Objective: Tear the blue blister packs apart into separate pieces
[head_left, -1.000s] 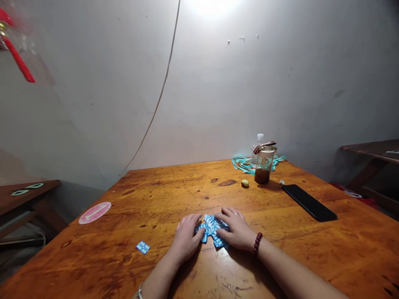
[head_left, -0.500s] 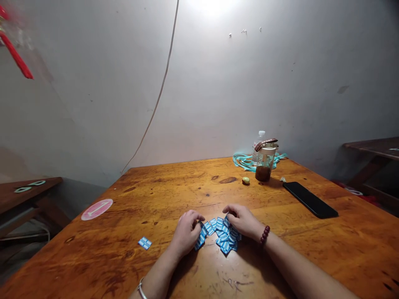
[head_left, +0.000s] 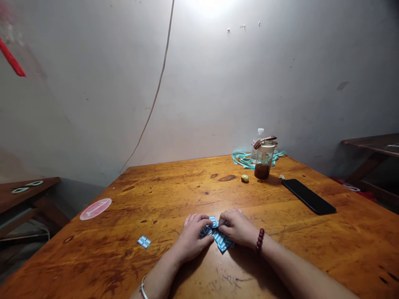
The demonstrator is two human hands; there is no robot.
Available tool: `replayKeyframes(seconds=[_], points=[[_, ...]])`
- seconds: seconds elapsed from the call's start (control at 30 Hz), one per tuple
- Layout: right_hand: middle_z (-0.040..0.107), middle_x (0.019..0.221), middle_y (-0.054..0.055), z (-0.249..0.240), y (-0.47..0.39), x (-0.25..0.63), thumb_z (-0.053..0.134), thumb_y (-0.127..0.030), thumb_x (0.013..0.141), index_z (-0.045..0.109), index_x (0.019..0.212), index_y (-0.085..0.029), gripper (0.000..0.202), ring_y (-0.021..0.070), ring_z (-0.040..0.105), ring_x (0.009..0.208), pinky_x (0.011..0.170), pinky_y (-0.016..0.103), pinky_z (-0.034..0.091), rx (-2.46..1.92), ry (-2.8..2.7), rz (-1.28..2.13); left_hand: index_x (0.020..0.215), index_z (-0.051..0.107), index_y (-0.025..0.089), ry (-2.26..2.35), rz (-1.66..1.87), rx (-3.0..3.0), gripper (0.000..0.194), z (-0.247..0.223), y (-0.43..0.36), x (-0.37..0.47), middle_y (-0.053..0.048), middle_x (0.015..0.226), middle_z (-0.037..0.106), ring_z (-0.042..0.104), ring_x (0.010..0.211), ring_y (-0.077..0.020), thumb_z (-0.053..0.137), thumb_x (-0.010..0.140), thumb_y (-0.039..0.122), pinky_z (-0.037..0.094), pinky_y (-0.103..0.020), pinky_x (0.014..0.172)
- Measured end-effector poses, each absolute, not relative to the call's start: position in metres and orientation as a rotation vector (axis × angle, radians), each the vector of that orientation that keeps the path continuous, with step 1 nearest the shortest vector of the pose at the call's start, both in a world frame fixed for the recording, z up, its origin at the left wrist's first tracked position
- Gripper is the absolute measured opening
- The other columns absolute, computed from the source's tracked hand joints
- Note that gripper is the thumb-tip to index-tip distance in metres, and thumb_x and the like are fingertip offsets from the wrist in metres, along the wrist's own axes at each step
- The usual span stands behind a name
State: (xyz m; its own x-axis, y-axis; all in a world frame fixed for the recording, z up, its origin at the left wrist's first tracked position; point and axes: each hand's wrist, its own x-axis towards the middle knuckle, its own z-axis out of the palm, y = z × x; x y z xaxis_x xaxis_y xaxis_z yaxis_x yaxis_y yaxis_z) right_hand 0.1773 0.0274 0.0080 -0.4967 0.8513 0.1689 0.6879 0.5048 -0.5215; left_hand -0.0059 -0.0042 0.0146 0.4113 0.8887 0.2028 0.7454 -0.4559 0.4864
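Note:
A small heap of blue-and-white cards (head_left: pixel 222 241) lies on the wooden table, partly covered by both hands. My left hand (head_left: pixel 195 234) curves round the heap's left side, thumb and fingers apart over some of the cards. From the right, my right hand (head_left: pixel 235 226) rests on the heap with its fingers bent together at the cards; what they pinch, if anything, is too small to tell. One separate blue-and-white card (head_left: pixel 144 241) lies flat to the left of my left hand.
The wooden table (head_left: pixel 168 191) holds a black phone (head_left: pixel 308 196) at right, a brown-filled bottle (head_left: pixel 262 164), a clear bottle (head_left: pixel 259 135), a turquoise strap (head_left: pixel 241 160), a small yellowish object (head_left: pixel 245 178) and a pink round sticker (head_left: pixel 95 209) at left.
Both hands have come closer together over the heap, and the cards between them are bunched tighter. The camera view has shifted slightly.

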Motion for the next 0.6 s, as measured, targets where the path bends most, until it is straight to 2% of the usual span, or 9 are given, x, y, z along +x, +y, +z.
replayKeyframes(seconds=[0.17, 0.33, 0.43, 0.5, 0.6], points=[[0.061, 0.070, 0.000, 0.019, 0.035, 0.186, 0.045, -0.024, 0.077, 0.057, 0.067, -0.019, 0.016, 0.0125, 0.050, 0.066, 0.062, 0.023, 0.030, -1.279, -2.156, 0.436, 0.094, 0.059, 0.026, 1.479, 0.684, 2.299, 0.024, 0.011, 0.001, -0.011, -0.003, 0.101, 0.054, 0.045, 0.095, -0.0214, 0.054, 0.070, 0.026, 0.032, -0.036, 0.086], [0.060, 0.076, 0.001, 0.022, 0.034, 0.190, 0.046, -0.019, 0.075, 0.057, 0.072, -0.019, 0.011, 0.0136, 0.050, 0.075, 0.072, 0.026, 0.027, -1.228, -2.189, 0.298, 0.095, 0.059, 0.027, 1.397, 0.664, 2.356, 0.025, 0.018, -0.004, -0.007, -0.004, 0.102, 0.053, 0.044, 0.097, -0.0214, 0.055, 0.070, 0.029, 0.031, -0.035, 0.087], [0.060, 0.075, 0.000, 0.020, 0.032, 0.190, 0.051, -0.027, 0.074, 0.058, 0.074, -0.020, 0.010, 0.0143, 0.050, 0.075, 0.073, 0.028, 0.027, -1.206, -2.277, 0.321, 0.095, 0.059, 0.030, 1.251, 0.557, 2.475, 0.030, 0.023, -0.010, 0.001, -0.003, 0.105, 0.052, 0.043, 0.098, -0.0216, 0.060, 0.066, 0.035, 0.027, -0.038, 0.090], [0.060, 0.076, 0.000, 0.019, 0.032, 0.189, 0.050, -0.034, 0.075, 0.058, 0.076, -0.021, 0.016, 0.0143, 0.051, 0.075, 0.073, 0.028, 0.028, -1.208, -2.263, 0.362, 0.091, 0.060, 0.030, 1.190, 0.502, 2.531, 0.023, 0.024, -0.012, 0.006, -0.002, 0.101, 0.054, 0.044, 0.096, -0.0207, 0.058, 0.069, 0.036, 0.025, -0.039, 0.091], [0.060, 0.075, 0.001, 0.018, 0.035, 0.189, 0.044, -0.033, 0.078, 0.058, 0.074, -0.020, 0.020, 0.0137, 0.051, 0.073, 0.071, 0.027, 0.030, -1.264, -2.201, 0.402, 0.081, 0.062, 0.028, 1.214, 0.520, 2.553, 0.015, 0.023, -0.012, 0.010, -0.001, 0.087, 0.059, 0.048, 0.086, -0.0177, 0.048, 0.077, 0.028, 0.024, -0.039, 0.091]])
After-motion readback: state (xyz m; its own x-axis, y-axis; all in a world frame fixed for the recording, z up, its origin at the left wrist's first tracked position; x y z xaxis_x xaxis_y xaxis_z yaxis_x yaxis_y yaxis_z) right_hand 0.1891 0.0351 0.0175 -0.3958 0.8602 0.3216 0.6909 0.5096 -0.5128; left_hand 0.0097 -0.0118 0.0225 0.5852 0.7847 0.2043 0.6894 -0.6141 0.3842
